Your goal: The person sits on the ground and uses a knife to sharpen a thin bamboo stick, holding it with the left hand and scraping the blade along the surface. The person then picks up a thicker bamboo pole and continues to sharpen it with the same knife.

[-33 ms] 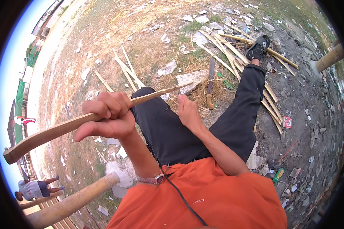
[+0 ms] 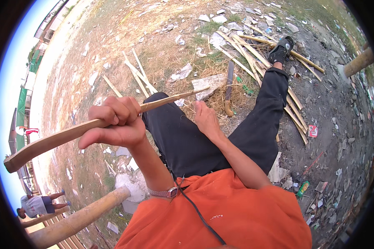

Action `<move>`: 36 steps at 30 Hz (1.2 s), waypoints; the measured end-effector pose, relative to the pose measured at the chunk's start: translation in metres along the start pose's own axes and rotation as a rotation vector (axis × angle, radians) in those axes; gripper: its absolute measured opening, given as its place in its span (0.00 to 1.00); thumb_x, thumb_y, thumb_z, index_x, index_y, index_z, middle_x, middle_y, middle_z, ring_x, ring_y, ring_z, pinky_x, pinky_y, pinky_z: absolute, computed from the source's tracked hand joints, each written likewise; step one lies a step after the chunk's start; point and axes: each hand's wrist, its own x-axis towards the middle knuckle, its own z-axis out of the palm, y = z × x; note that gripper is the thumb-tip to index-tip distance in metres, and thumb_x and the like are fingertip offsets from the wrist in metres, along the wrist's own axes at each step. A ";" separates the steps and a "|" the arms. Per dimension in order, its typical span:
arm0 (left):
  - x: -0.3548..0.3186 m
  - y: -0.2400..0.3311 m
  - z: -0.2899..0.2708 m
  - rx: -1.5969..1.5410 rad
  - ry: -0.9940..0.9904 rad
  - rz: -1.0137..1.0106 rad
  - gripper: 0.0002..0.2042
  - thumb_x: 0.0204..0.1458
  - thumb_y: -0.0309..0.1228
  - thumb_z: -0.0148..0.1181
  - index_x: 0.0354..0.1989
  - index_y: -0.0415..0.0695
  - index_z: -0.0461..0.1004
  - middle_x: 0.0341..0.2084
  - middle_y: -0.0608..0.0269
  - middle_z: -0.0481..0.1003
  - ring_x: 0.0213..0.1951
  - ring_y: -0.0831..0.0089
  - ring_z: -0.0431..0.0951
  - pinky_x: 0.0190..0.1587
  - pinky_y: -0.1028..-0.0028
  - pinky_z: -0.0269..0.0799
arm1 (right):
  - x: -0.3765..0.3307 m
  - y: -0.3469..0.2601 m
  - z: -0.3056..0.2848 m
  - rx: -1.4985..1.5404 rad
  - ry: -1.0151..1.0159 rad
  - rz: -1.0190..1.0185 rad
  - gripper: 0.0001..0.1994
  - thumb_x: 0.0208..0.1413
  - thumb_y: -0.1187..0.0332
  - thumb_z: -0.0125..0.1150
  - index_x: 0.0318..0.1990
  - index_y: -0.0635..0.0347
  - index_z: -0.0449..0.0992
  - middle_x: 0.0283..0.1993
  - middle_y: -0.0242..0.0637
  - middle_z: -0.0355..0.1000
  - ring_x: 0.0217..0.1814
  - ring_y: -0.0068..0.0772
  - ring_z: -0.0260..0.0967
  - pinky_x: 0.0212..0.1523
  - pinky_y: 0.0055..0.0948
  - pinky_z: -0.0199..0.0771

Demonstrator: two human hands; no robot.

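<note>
A long split bamboo strip (image 2: 70, 135) slants across the view, thick at its lower left end and thin at its upper right tip. My left hand (image 2: 116, 122) is closed around its middle, above my left thigh. Just below the thin tip is my right hand (image 2: 207, 120), its fingers curled in and the thumb side pointing up. Whatever it may hold is too small or hidden to make out. Beyond my right hand, a machete (image 2: 229, 85) with a dark blade and wooden handle lies on straw. Beside it lies a pale flat block (image 2: 210, 85).
Several bamboo strips (image 2: 249, 56) lie by my right foot, others (image 2: 139, 72) past my left knee. Bamboo posts rise at lower left (image 2: 83, 216) and far right (image 2: 359, 62). Litter and broken pieces cover the ground. Another person (image 2: 39, 205) is at the far left.
The bamboo strip's thick end has risen slightly, and its thin tip has shifted a little up and right. My right hand has moved slightly right; both hands keep their shape.
</note>
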 end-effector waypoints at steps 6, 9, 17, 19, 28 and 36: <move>-0.002 0.002 0.004 0.103 0.001 0.027 0.32 0.46 0.69 0.34 0.16 0.49 0.50 0.08 0.73 0.47 0.09 0.84 0.41 0.11 0.80 0.37 | -0.002 0.003 -0.005 0.091 -0.044 0.030 0.20 0.63 0.57 0.34 0.34 0.65 0.67 0.21 0.61 0.66 0.29 0.67 0.65 0.32 0.53 0.64; -0.002 -0.001 0.013 0.104 0.019 0.012 0.32 0.46 0.69 0.35 0.15 0.49 0.49 0.08 0.74 0.46 0.10 0.84 0.40 0.12 0.80 0.35 | -0.004 -0.013 -0.004 0.150 -0.039 -0.019 0.21 0.63 0.56 0.33 0.33 0.65 0.66 0.22 0.60 0.67 0.28 0.67 0.65 0.32 0.53 0.64; 0.002 -0.003 0.018 0.133 0.012 0.015 0.32 0.45 0.69 0.34 0.15 0.49 0.49 0.08 0.74 0.46 0.09 0.84 0.41 0.10 0.79 0.37 | 0.012 0.058 0.016 -0.057 0.001 0.076 0.20 0.63 0.57 0.35 0.33 0.65 0.68 0.23 0.60 0.69 0.28 0.67 0.66 0.32 0.54 0.66; 0.000 -0.004 0.012 0.113 -0.025 0.037 0.32 0.45 0.69 0.32 0.17 0.47 0.51 0.07 0.72 0.48 0.06 0.84 0.43 0.08 0.80 0.39 | 0.008 0.017 0.002 0.072 -0.054 0.004 0.20 0.63 0.57 0.35 0.34 0.65 0.69 0.23 0.60 0.69 0.28 0.67 0.66 0.32 0.54 0.66; 0.005 -0.005 0.008 -0.032 -0.222 0.006 0.31 0.46 0.68 0.37 0.17 0.48 0.51 0.07 0.73 0.47 0.09 0.84 0.41 0.11 0.79 0.35 | 0.020 0.030 -0.026 -0.006 -0.137 -0.009 0.19 0.62 0.58 0.37 0.33 0.64 0.69 0.20 0.59 0.67 0.26 0.65 0.66 0.33 0.54 0.66; 0.015 -0.008 -0.003 -0.180 -0.389 0.039 0.32 0.46 0.67 0.37 0.16 0.46 0.53 0.06 0.72 0.49 0.06 0.82 0.45 0.07 0.80 0.42 | 0.002 -0.022 -0.042 0.105 -0.149 -0.075 0.17 0.62 0.60 0.40 0.29 0.65 0.67 0.20 0.58 0.67 0.26 0.65 0.65 0.30 0.54 0.66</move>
